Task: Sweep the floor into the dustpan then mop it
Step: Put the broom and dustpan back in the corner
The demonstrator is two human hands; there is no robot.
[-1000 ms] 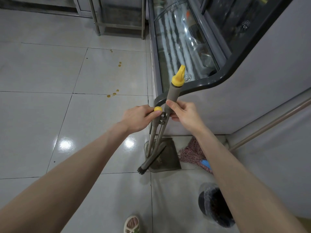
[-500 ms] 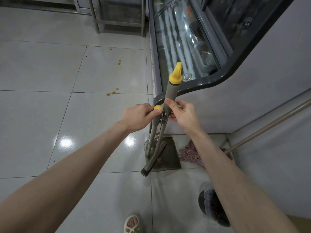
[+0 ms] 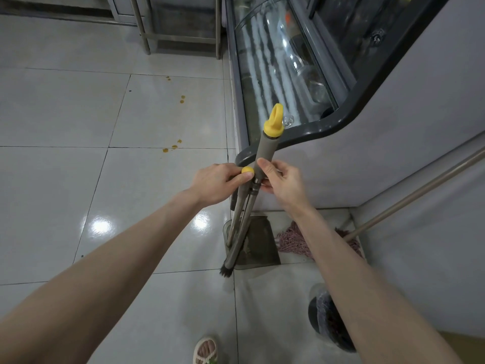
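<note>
Both arms reach straight out in front, with the hands side by side. The left hand (image 3: 215, 183) curls its fingers round the top of the dustpan (image 3: 259, 245) stick, thumb touching its yellow ball (image 3: 247, 170). The right hand (image 3: 284, 183) pinches the broom (image 3: 266, 148) stick with thumb and fingers. Both sticks stand nearly upright, yellow ends up. The dustpan sits on the floor (image 3: 78, 179) beside the glass case (image 3: 275, 64), near the mop (image 3: 294, 239).

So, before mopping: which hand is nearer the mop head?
Right. The right hand, on the broom handle, is above-left of the mop head; the left hand, gripping the dustpan handle, is farther left.
</note>
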